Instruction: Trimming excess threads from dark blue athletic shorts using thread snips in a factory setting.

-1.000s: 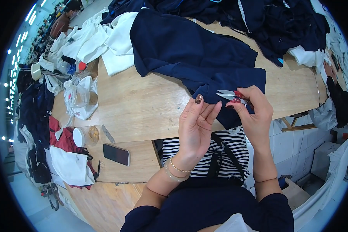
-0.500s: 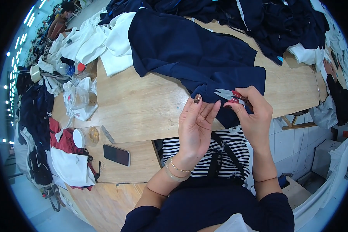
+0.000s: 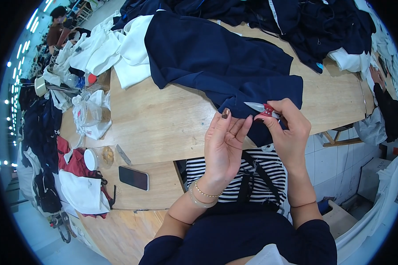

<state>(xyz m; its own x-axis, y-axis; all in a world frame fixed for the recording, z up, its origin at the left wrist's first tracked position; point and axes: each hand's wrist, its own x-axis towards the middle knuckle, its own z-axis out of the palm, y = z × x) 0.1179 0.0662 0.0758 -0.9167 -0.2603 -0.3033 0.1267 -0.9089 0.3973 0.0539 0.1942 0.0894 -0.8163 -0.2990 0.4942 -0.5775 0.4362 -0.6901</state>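
Note:
A navy garment lies spread over the wooden table, its near corner hanging down past the front edge. At that near edge my left hand has its palm turned up and its fingers curled, gripping the cloth; the exact pinch is partly hidden. Red-handled thread snips sit in my right hand, between thumb and fingers. Their blades point left over the navy cloth, just above my left fingertips, and are pressed together.
White cloth pieces lie at the far left, more dark garments at the far right. On the left are a phone, a lidded jar, a small blade and a plastic bag. Another person's arm reaches in at right.
The snips' blades, apart half a second ago, have come together as my right hand squeezes. My left hand has stayed in place. A person in the far background has shifted.

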